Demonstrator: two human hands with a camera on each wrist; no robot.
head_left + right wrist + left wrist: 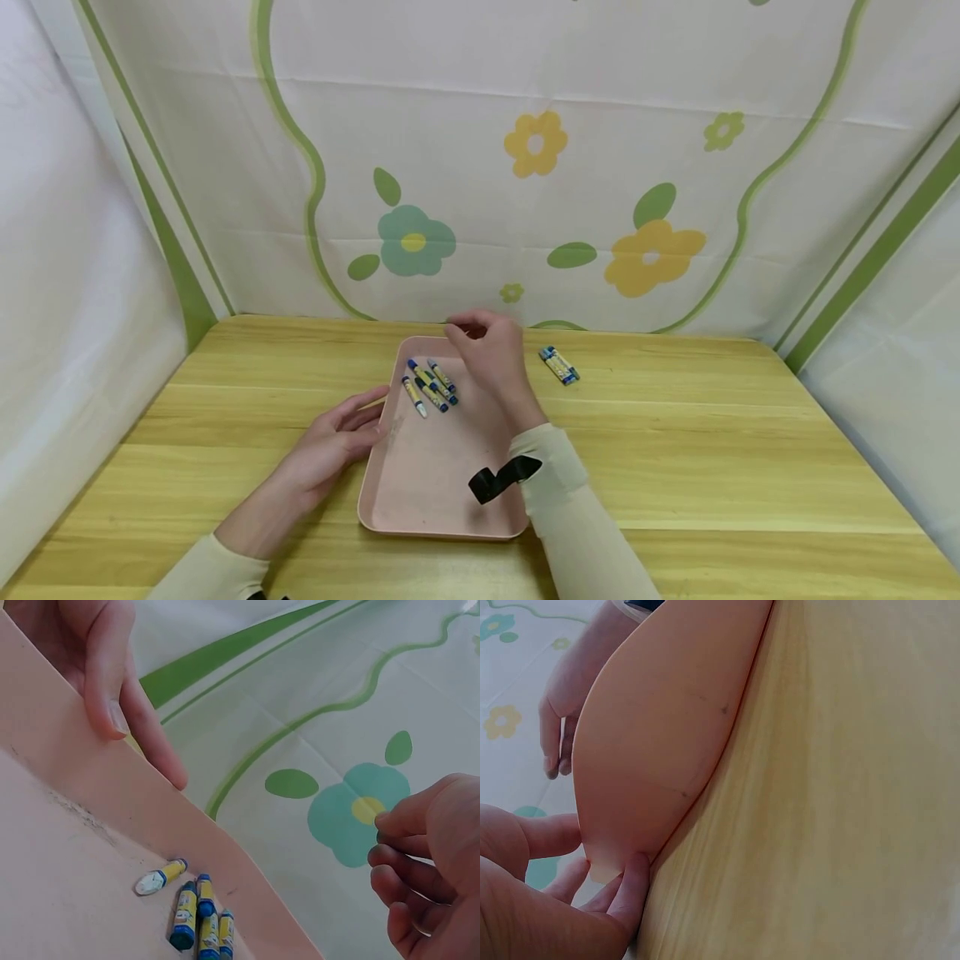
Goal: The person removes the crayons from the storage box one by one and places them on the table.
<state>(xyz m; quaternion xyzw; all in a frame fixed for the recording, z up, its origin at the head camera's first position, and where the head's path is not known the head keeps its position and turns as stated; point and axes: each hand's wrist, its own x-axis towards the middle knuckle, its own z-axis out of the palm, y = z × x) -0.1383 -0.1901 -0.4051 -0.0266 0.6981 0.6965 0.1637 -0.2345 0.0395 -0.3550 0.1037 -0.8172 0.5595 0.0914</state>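
I judge I'm moving crayons into the pink tray (420, 492): four crayons (429, 386) lie near its far-left corner, two more crayons (558, 365) wait on the desk (720, 450) beyond its right edge. My left hand (333, 442) rests flat-fingered against the tray's left rim; my right hand (487, 350) hovers over the far edge, fingers curled, empty as far as I can tell. Next, reach right for the pair.

Even, soft light; faint shadows beside the pink plastic tray (420, 492); wrist views bend and blur nearby.
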